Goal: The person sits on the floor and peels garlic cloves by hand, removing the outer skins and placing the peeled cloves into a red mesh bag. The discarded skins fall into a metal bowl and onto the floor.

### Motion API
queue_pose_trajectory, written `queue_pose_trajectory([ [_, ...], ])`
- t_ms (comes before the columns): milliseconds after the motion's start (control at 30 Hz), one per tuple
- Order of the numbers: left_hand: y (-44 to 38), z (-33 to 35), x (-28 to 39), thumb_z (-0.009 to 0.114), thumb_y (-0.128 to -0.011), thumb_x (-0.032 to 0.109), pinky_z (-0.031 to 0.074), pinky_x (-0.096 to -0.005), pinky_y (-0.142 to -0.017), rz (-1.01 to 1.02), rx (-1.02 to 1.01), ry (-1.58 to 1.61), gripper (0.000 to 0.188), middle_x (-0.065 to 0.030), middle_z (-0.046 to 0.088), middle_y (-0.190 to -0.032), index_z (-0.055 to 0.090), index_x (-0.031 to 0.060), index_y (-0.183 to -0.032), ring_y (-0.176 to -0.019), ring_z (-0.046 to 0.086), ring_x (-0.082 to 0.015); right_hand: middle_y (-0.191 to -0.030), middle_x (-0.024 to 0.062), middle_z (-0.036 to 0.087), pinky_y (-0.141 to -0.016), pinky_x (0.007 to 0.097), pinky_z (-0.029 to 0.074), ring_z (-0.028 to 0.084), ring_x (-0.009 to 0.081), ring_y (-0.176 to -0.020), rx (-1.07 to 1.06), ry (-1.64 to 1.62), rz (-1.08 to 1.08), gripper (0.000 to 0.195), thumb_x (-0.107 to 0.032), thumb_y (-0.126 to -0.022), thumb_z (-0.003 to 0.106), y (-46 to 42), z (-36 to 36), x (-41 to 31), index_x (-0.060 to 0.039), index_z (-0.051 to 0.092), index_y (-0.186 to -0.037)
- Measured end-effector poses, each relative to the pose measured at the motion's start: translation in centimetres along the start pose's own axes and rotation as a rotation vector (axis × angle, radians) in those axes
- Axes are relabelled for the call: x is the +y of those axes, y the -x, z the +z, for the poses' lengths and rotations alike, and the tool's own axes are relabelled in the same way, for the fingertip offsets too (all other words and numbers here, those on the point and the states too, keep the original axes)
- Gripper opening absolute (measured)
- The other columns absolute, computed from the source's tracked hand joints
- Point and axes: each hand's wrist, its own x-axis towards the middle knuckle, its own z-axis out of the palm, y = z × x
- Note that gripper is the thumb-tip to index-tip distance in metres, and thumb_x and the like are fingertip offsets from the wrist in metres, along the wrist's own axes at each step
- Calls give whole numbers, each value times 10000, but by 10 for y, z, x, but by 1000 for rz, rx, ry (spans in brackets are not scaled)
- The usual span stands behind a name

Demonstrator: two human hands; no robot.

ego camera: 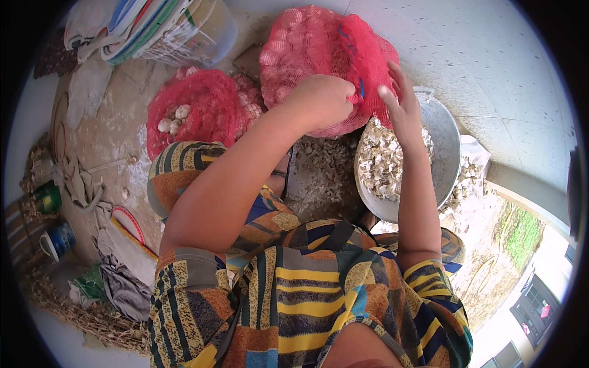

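Note:
A large red mesh bag (299,55) full of garlic bulbs stands against the wall in front of me. My left hand (326,99) is closed on the bag's gathered netting, by a blue cord. Beside the netting's right edge, my right hand (402,101) has its thumb and fingers apart, and I see nothing in it. Below this hand is a metal basin (444,133) holding garlic skins or peelings (379,161). A smaller open red mesh bag (207,101) lies to the left, with several garlic bulbs (175,119) showing in its mouth.
A plastic bucket (202,37) with sacks or bags against it stands at the upper left. Dry scraps (322,165) litter the floor between my feet. A clear plastic bag (474,152) is right of the basin. A blue container (60,241) and cloths lie at left.

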Motion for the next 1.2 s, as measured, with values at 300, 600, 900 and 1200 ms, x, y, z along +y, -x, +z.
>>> queue_pose_trajectory([
  [300, 5, 21, 21, 583, -771, 94, 529, -456, -856, 85, -430, -194, 245, -179, 707, -1009, 730, 28, -955, -951, 678, -357, -1421, 249, 470, -1107, 428, 365, 436, 391, -1337, -92, 517, -150, 816, -438, -850, 705, -91, 90, -4, 13, 373, -1443],
  [600, -4, 2, 13, 564, -831, 143, 503, -495, -854, -139, -112, -133, 212, -223, 689, -952, 689, 12, -940, -938, 651, -403, -982, 52, 700, -865, 288, 473, 628, 164, -916, -87, -29, 77, 163, -117, -944, 582, -66, 50, -9, -11, 683, -1016],
  [900, -19, -5, -1, 680, -862, 484, 398, -409, -1059, -183, 475, 556, 819, -280, 492, -1366, 365, -21, -1424, -1279, 500, -358, -896, -15, 596, -772, 223, 459, 550, 62, -839, -249, -458, 87, 89, -38, -962, 564, 21, 3, -52, -26, 653, -968],
  [1200, -21, -15, -18, 657, -870, 156, 507, -354, -793, -162, 388, 362, 351, -148, 699, -960, 607, -35, -1160, -868, 672, -249, -980, 41, 591, -717, 249, 481, 573, 101, -799, -291, -452, 17, 106, -40, -957, 576, 46, 21, -68, -17, 641, -1039],
])
